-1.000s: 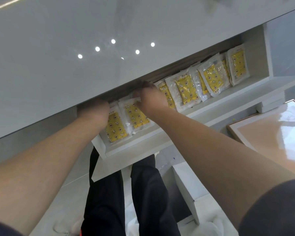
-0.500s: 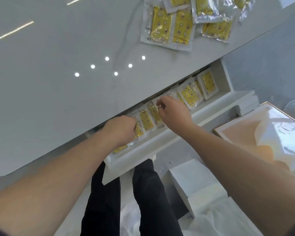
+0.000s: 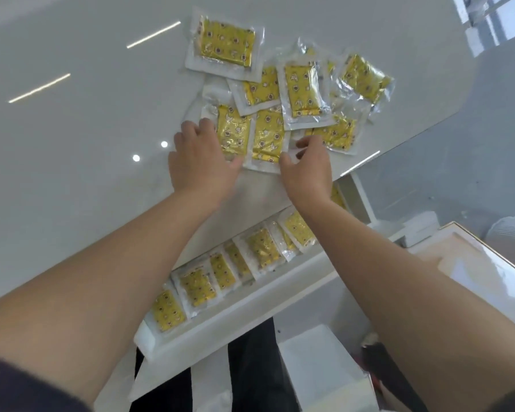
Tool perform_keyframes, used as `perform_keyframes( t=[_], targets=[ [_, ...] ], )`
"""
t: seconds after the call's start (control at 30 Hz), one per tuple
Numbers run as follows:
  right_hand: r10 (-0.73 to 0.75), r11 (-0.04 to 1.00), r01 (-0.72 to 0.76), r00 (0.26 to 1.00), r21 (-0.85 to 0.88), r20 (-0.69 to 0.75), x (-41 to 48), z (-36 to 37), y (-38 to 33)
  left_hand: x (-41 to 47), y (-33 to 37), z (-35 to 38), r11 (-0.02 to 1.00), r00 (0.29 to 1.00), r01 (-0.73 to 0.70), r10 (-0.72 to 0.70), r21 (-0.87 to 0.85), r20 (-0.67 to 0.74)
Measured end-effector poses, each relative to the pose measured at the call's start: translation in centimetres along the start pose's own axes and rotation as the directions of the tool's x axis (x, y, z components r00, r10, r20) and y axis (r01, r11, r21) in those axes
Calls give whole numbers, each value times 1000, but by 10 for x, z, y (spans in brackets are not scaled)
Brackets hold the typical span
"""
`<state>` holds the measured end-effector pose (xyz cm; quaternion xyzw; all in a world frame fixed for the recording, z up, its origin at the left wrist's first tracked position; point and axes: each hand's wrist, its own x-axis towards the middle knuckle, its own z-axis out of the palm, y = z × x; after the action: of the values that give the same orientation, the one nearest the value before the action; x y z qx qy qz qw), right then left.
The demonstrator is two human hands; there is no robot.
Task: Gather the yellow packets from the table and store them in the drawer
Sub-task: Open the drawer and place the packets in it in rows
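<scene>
A loose pile of yellow packets (image 3: 283, 93) lies overlapping on the white table (image 3: 72, 144) in the upper centre of the frame. The left hand (image 3: 201, 162) rests open, fingers spread, on the pile's near-left packet; the right hand (image 3: 308, 168) is open beside it, fingertips touching the near edge of the pile. Below the table edge, the open drawer (image 3: 250, 310) holds a row of yellow packets running from lower left to centre right

left hand (image 3: 201, 163) flat on table packets (image 3: 268, 114) | right hand (image 3: 308, 169) spread beside | drawer (image 3: 250, 304) holds a row
</scene>
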<state>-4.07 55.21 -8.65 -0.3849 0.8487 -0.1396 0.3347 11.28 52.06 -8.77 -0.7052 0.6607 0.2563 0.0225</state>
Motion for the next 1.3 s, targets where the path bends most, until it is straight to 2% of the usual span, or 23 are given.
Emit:
perform_keyframes(
  t=[0.07,0.17,0.27,0.37,0.43,0.57,0.63,0.73,0.87,0.97,1.07,1.13,1.2,1.3],
  targets=[
    [140,985,-146,988,88,66,13,-3,-8,19,16,1,987,988,153,-154,-52,-9],
    [303,908,-349,929,232,213,21,-1,-20,38,31,2,952,957,288,-291,-102,-12],
    [395,794,-504,853,340,341,23,5,-30,45,41,-2,882,901,433,-426,-184,81],
    [333,816,-470,857,336,393,22,9,-31,51,38,-4,743,838,545,-502,-390,215],
    [278,841,-434,858,323,432,19,5,-31,51,33,-8,706,828,561,-466,-432,312],
    [245,804,-474,814,358,527,11,-21,-24,39,20,-21,748,847,522,-397,-409,354],
    [250,828,-473,792,301,557,8,-36,-14,33,13,-25,762,850,508,-369,-402,374],
    [298,840,-489,777,234,554,6,-61,-5,29,17,-38,844,890,409,-287,-346,353],
    [231,882,-396,835,254,499,21,-90,-1,38,41,-56,952,966,180,-123,-249,228],
    [125,925,-255,904,281,408,50,-96,-8,60,60,-56,976,988,96,-70,-194,135],
    [95,929,-191,951,317,294,84,-85,-16,82,75,-41,983,997,-4,18,-184,73],
    [88,967,-139,969,212,232,102,-74,-19,91,80,-27,983,988,-40,66,-182,139],
    [65,997,-69,982,16,178,111,-63,-23,96,76,-16,986,963,-91,123,-141,238],
    [-4,986,18,997,-166,82,107,-51,-31,99,68,-8,976,955,-217,218,-28,202]
  ],
)
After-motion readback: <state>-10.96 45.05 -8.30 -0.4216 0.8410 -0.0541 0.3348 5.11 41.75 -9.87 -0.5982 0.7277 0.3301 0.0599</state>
